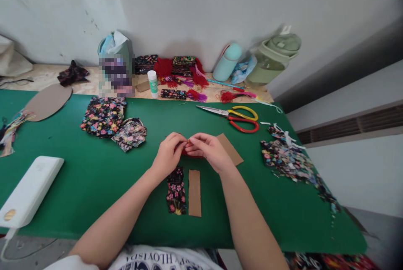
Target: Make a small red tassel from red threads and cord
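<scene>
My left hand and my right hand meet over the middle of the green mat, both closed in a pinch. Their fingertips come together at something tiny, too small and covered to name. Beneath the fingers shows a strip of red material, mostly hidden. Just nearer to me lie a black floral fabric strip and, beside it, a narrow cardboard strip. A wider cardboard piece sticks out from behind my right hand.
Scissors with yellow and red handles lie beyond my hands. Fabric scraps are heaped at right, floral cloth at left. A glue stick, tasselled pieces and bottles line the wall. A white power bank sits left.
</scene>
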`<state>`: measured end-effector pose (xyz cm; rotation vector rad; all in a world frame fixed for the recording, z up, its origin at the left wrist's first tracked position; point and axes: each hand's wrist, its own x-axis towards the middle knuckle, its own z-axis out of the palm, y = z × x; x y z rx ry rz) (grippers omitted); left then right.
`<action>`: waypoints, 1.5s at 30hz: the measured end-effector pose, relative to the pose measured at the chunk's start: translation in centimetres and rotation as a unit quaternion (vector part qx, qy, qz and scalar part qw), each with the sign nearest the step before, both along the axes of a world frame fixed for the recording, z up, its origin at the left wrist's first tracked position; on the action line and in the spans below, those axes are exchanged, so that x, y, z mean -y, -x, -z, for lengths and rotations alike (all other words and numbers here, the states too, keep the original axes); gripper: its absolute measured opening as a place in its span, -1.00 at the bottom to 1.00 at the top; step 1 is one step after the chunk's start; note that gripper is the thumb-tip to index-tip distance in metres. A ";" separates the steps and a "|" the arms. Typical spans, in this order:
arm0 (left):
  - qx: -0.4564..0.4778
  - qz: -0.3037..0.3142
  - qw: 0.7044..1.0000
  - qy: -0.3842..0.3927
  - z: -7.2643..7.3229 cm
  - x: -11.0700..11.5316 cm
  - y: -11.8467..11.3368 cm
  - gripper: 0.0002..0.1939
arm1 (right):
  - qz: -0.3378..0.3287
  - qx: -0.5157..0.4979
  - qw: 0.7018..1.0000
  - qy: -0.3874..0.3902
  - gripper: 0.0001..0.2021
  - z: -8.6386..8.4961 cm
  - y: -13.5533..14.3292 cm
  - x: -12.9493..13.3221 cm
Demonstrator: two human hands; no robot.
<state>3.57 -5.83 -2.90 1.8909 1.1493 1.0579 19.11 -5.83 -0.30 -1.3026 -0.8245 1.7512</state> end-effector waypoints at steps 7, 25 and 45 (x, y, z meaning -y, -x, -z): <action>-0.007 0.015 1.000 -0.019 0.1 0.0 0.0 -0.83 | 0.003 0.004 1.000 0.004 -0.70 0.2 -0.1 -0.1; 0.114 -0.027 0.990 0.082 0.1 -0.1 -0.3 -0.85 | 0.043 0.068 0.995 -0.058 -0.68 0.6 -0.3 -0.4; 0.187 -0.038 0.969 0.159 -0.6 -0.1 -0.3 -0.83 | -0.045 0.148 0.982 -0.106 -0.90 1.1 -0.7 -0.1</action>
